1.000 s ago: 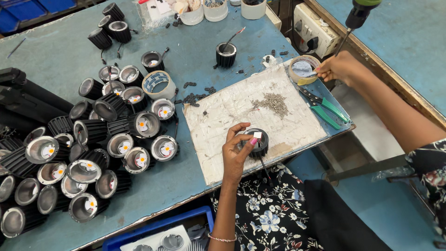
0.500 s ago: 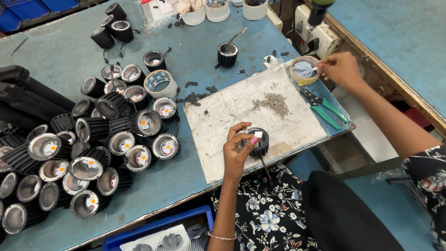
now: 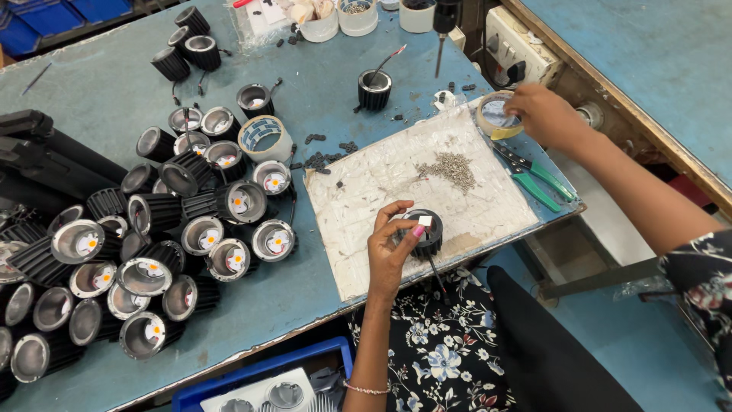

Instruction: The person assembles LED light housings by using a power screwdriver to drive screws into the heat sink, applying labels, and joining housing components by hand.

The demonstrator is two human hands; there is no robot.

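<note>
while the left hand (image 3: 390, 252) pinches a black finned lamp housing (image 3: 424, 231) at the near edge of the white work board (image 3: 366, 198), fingers curled round its rim, the right hand (image 3: 545, 114) rests on a tape roll (image 3: 496, 114) at the board's far right corner, fingers closed over it. screw pile (image 3: 456, 169) lies between; green pliers (image 3: 534, 177) just beside the right wrist.

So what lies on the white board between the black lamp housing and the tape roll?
In the head view, a small pile of screws lies on the board, between the housing under the left hand and the roll at the right hand.
</note>
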